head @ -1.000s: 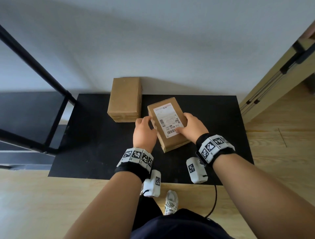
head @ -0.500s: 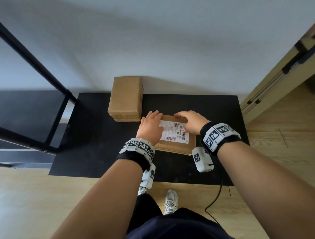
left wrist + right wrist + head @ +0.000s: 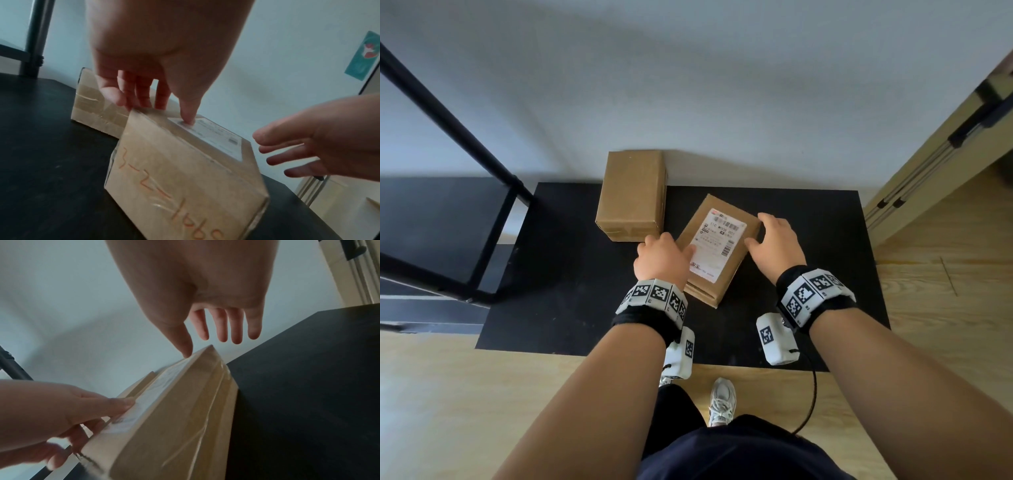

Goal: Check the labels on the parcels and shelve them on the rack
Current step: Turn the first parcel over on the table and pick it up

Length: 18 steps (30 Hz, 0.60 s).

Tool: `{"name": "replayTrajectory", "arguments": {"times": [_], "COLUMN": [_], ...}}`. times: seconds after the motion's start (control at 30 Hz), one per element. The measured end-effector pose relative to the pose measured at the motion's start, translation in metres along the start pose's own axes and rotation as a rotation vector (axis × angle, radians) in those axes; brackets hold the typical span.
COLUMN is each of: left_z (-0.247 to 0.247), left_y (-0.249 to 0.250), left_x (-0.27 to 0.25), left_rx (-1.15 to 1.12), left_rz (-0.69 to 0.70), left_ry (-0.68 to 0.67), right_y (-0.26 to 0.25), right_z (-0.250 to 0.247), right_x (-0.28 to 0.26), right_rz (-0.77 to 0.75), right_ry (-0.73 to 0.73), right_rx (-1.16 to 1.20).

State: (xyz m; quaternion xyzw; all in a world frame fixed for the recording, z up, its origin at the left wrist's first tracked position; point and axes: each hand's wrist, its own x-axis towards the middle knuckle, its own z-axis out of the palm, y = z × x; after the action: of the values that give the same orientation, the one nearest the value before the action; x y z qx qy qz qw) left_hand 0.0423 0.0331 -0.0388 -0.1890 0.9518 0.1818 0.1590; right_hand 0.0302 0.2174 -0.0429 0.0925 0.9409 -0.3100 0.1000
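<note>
A brown labelled parcel (image 3: 717, 246) lies at an angle on the black table (image 3: 808, 222), its white label (image 3: 719, 240) facing up. Orange handwriting marks its near side (image 3: 164, 186). My left hand (image 3: 666, 248) pinches the parcel's left edge, thumb pressed on the label and fingers (image 3: 141, 97) over the far edge. My right hand (image 3: 763, 233) is at the parcel's right edge with fingers straight and spread; only the thumb tip (image 3: 186, 353) meets the top edge. A second, plain brown parcel (image 3: 631, 195) stands just behind to the left.
The black metal rack (image 3: 493, 233) stands to the left of the table, with a dark shelf (image 3: 431, 212) at about table height. A white wall runs behind. A light wooden cabinet (image 3: 945, 171) is at the right. Wooden floor and my shoes are below.
The labelled parcel has been turned from lying crosswise to pointing away and to the right. My right hand has come off its top to its right edge; my left hand now pinches the left edge.
</note>
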Motion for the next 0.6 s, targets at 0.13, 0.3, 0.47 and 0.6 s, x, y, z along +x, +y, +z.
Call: {"name": "replayTrajectory", "arguments": {"times": [0.13, 0.3, 0.47, 0.6], "left_z": [0.004, 0.01, 0.016, 0.017], "left_y": [-0.004, -0.004, -0.004, -0.006], "left_x": [0.0, -0.007, -0.009, -0.01], "left_rx": [-0.176, -0.369, -0.512, -0.611], "left_rz": [-0.062, -0.11, -0.102, -0.071], "left_ry": [-0.09, -0.138, -0.16, -0.198], "right_y": [-0.006, -0.005, 0.001, 0.0], "right_z": [0.006, 0.017, 0.019, 0.017], "right_x": [-0.003, -0.003, -0.005, -0.007], "right_rz": [0.062, 0.102, 0.131, 0.161], "right_ry": [-0.09, -0.248, -0.374, -0.405], "right_rx": [0.016, 0.073, 0.137, 0.147]}}
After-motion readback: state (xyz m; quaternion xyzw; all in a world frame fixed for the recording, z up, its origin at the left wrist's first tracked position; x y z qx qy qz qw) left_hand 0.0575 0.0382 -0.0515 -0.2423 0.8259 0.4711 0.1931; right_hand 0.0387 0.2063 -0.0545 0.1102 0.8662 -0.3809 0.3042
